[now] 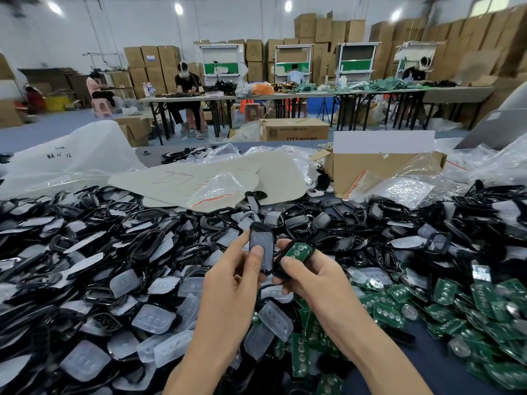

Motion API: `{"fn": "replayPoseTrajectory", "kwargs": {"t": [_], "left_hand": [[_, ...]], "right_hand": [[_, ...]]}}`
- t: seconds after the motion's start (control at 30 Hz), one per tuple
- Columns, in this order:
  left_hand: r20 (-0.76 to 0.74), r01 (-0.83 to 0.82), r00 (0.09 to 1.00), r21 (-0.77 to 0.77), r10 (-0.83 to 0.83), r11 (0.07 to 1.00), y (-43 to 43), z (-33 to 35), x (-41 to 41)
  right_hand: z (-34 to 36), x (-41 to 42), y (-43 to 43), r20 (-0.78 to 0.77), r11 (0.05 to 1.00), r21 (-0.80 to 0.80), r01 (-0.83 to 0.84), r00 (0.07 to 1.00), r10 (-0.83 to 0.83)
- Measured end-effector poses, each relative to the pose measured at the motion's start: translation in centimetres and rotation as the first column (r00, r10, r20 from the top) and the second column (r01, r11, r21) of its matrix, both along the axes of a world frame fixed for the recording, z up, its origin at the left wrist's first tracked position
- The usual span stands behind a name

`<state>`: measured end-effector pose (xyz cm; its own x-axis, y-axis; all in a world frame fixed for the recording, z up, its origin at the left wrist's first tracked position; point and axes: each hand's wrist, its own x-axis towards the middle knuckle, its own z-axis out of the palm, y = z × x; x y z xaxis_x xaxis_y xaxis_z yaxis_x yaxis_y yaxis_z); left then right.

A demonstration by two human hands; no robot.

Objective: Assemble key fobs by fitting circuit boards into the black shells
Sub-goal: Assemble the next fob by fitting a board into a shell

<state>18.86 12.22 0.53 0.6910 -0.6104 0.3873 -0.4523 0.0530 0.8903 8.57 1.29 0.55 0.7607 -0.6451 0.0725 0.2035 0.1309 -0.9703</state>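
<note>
Left hand (236, 283) pinching black shell (261, 246) upright, right hand (310, 276) gripping second shell (277, 267) with green circuit board (299, 250) inside, both held over heaped shells (114, 238), loose boards (445, 295) to the right.

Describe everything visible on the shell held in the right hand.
The shell is a black plastic frame with rounded corners. A green circuit board with round pads sits inside it, facing the camera. It is tilted, far end up and rightward. The right hand pinches it, thumb on its near end, above the parts pile. It sits beside the cover piece in the left hand; whether they touch is unclear.
</note>
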Motion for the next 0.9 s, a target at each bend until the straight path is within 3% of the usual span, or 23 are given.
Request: {"fn": "replayPoseTrajectory", "kwargs": {"t": [0.17,0.43,0.77,0.9], "left_hand": [[0.06,-0.043,0.997,0.037,0.041,0.998,0.04,-0.32,0.29],[0.316,-0.12,0.946,0.132,0.073,0.984,0.2,-0.43,0.34],[0.361,-0.152,0.93,0.21,0.068,0.966,0.43,-0.34,0.49],[0.324,-0.103,0.945,0.148,0.051,0.984,0.32,-0.53,0.39]], "right_hand": [[0.22,-0.69,-0.2,-0.137,0.964,-0.267,0.023,0.989,-0.061],[0.36,-0.84,-0.12,-0.137,0.939,-0.343,-0.032,0.99,-0.017],[0.03,-0.76,-0.27,-0.134,0.935,-0.353,-0.045,0.991,-0.004],[-0.12,-0.64,-0.43,-0.14,0.934,-0.356,-0.016,0.989,-0.037]]}}
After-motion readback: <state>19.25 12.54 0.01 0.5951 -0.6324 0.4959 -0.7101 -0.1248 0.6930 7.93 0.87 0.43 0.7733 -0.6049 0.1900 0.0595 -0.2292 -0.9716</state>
